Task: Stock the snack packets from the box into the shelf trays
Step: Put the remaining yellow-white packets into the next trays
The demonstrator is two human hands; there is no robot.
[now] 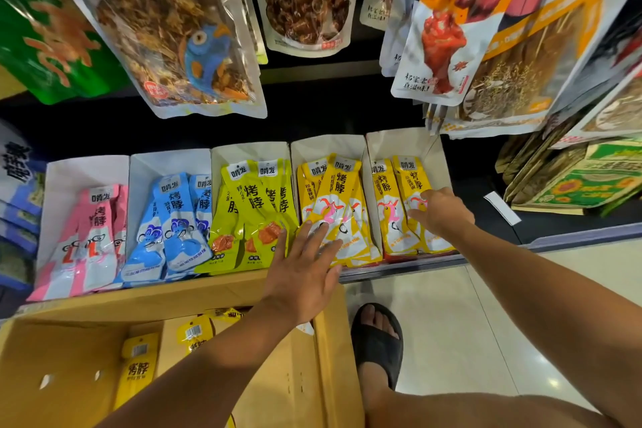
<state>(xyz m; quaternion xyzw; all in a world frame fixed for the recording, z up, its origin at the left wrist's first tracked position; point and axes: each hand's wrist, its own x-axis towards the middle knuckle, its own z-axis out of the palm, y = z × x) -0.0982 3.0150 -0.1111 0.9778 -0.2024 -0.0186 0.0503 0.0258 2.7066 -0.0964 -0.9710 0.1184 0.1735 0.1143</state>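
Several white shelf trays (399,142) stand side by side on the low shelf, filled with pink, blue, lime and orange-yellow snack packets. My left hand (305,274) lies flat with spread fingers on the orange-yellow packets (338,191) in the fourth tray. My right hand (439,210) reaches into the rightmost tray, its fingers pressing on the orange-yellow packets (410,184) there. Below, an open cardboard box (80,344) holds a few yellow packets (139,368). Neither hand holds a packet.
Large snack bags (180,38) hang from hooks above the trays. More boxed goods (583,181) sit on the shelf at right. My sandalled foot (377,337) stands on the tiled floor beside the box.
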